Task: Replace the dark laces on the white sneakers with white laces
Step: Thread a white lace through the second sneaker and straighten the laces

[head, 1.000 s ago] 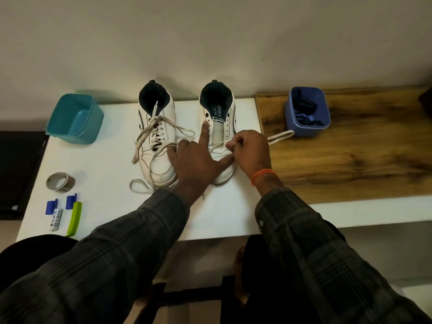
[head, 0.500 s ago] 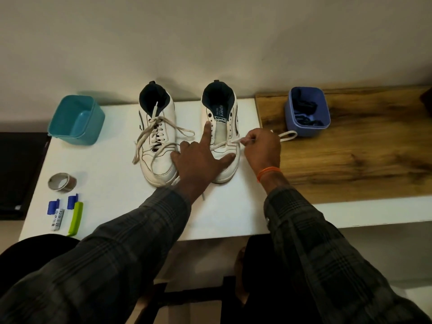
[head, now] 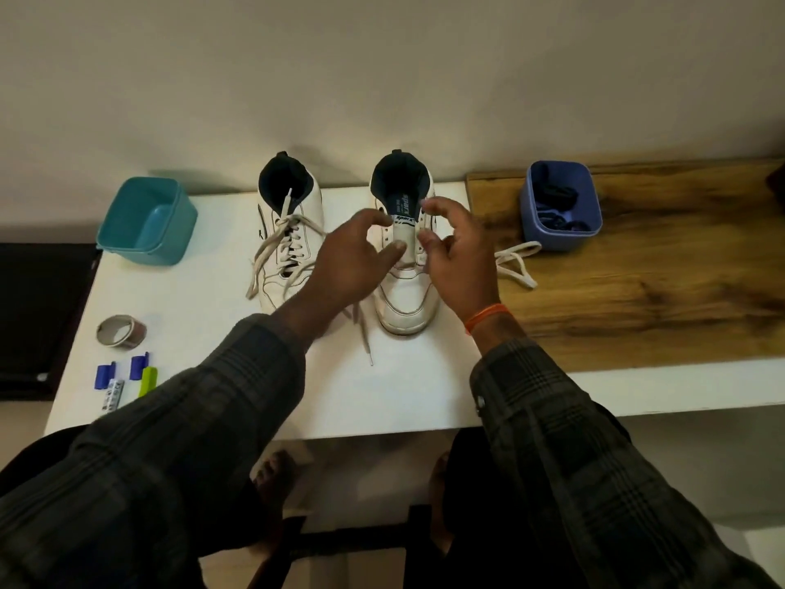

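Observation:
Two white sneakers stand on the white table (head: 204, 299), toes toward me. The left sneaker (head: 293, 252) carries a loosely threaded white lace. Only the lowest eyelets of the right sneaker (head: 408, 299) hold a white lace (head: 516, 265); one end lies to the right on the wood and the other trails off to the left of the toe. My left hand (head: 352, 261) hovers at the left side of this shoe's tongue, fingers relaxed, holding nothing. My right hand (head: 456, 252) is at the right eyelets, fingers loosely spread and empty. The dark laces (head: 554, 195) lie in a purple tub (head: 560, 231).
A teal tub (head: 146, 223) stands at the table's back left. A tape roll (head: 121, 331) and small blue and green markers (head: 127, 376) lie at the front left. A wooden top (head: 637, 282) adjoins on the right, and a wall rises close behind the shoes.
My right hand has let go of the lace end that it drew out to the right. Both hands have moved up from the toe area to either side of the right sneaker's tongue.

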